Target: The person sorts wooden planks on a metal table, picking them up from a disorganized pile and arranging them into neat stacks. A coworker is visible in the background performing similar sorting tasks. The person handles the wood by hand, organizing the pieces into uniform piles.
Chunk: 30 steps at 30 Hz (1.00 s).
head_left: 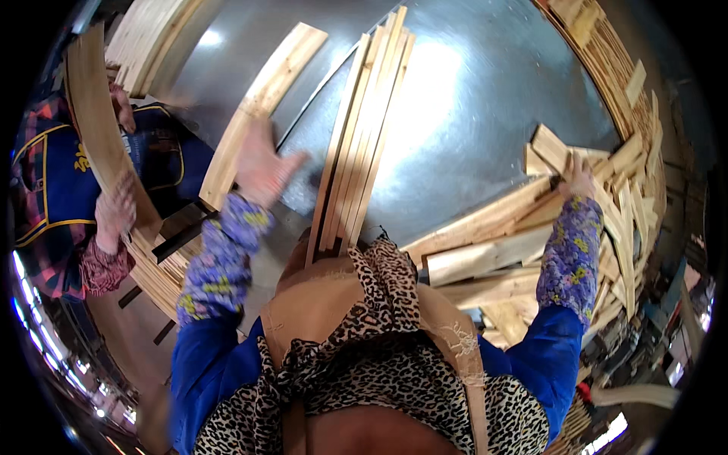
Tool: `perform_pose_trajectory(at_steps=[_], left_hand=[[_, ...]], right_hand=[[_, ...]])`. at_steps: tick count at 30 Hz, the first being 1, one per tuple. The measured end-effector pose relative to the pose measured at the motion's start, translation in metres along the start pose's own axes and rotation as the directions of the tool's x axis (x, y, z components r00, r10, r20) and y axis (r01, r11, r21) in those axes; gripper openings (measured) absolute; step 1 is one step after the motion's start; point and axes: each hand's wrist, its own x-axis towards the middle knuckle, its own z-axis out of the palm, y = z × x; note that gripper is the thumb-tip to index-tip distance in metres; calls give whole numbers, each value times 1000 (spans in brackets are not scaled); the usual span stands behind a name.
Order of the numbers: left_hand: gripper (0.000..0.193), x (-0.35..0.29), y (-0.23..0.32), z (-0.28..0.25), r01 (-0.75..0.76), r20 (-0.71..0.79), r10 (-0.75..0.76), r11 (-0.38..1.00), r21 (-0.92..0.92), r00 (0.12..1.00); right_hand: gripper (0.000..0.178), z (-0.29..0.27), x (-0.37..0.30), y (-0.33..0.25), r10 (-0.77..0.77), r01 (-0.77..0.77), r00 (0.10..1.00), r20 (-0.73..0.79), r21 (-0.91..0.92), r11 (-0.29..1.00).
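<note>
My left hand (262, 167), blurred by motion, has its thumb spread and its fingers stretched out at the right edge of a pale wooden board (262, 95). Whether it touches that board I cannot tell. A bundle of narrow wooden strips (368, 129) lies lengthwise in front of my body, its near end by my apron. Over on the right, my right hand (578, 180) is closed around a short wooden board (552, 149) at the edge of a loose heap of boards (493, 254). Part of its fingers is hidden by the wood.
A shiny metal table (470, 91) reflects bright light. At the left, a co-worker's hands (115, 208) hold a long board (95, 114). More boards are stacked at the far left (148, 38) and along the right rim (599, 57). A dark metal bar (182, 236) juts out at the left.
</note>
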Motion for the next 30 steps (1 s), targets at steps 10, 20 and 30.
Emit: perform_pose_trajectory(at_steps=[10,20,30], left_hand=[[128,-63,66,108,32,106,-49,986,164,993],[108,-11,38,29,222,346,266,402,-888,900],[65,2,-18,150,829,219,829,-416,-374,515]], right_hand=[[105,-59,14,-44,-112,126,975,191,-64,990],[86,-110,-126,-192,-235,-239,952,199,958,-157],[58,-3,-322,-273,-651,-599,734,191,632,-491]])
